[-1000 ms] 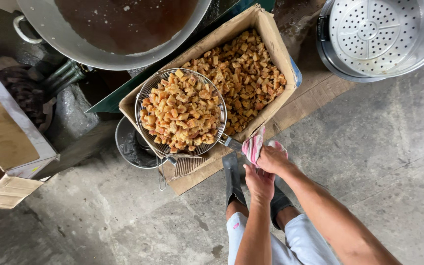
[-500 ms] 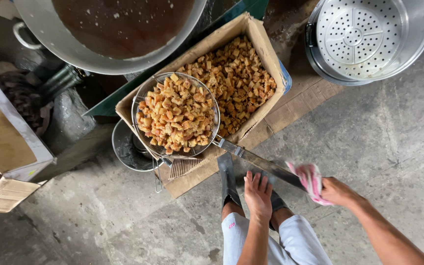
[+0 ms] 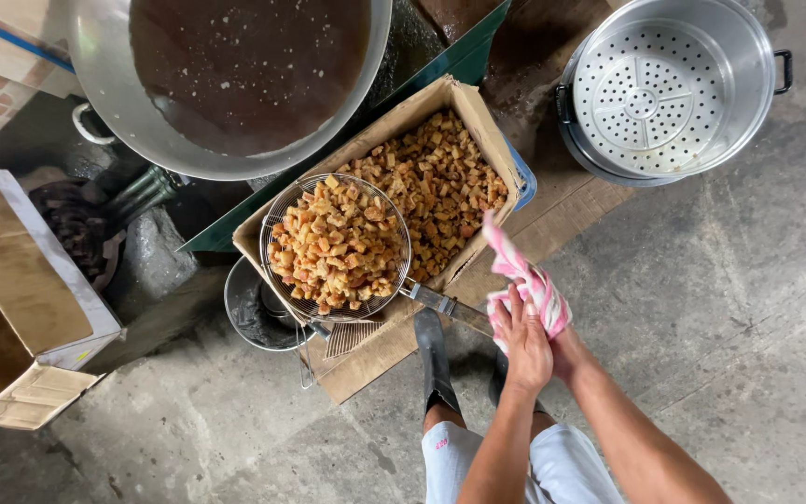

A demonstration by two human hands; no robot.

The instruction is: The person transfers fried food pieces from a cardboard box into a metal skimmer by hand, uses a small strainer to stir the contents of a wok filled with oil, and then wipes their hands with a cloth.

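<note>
Both hands closed together at the end of one long strainer handle (image 3: pixel 445 303), left hand (image 3: pixel 521 341) on top with fingers curled around the grip, right hand (image 3: pixel 552 322) beneath, wrapped in a pink-and-white cloth (image 3: pixel 526 275), probably against heat. One wire strainer (image 3: pixel 336 247), heaped with golden fried cubes, held level over the near-left corner of one cardboard box (image 3: pixel 478 126) already holding more, likely for draining. One wide pan of dark oil (image 3: pixel 235 75) behind; one perforated steamer pot (image 3: pixel 669 89) at right on the concrete floor (image 3: pixel 748 308).
</note>
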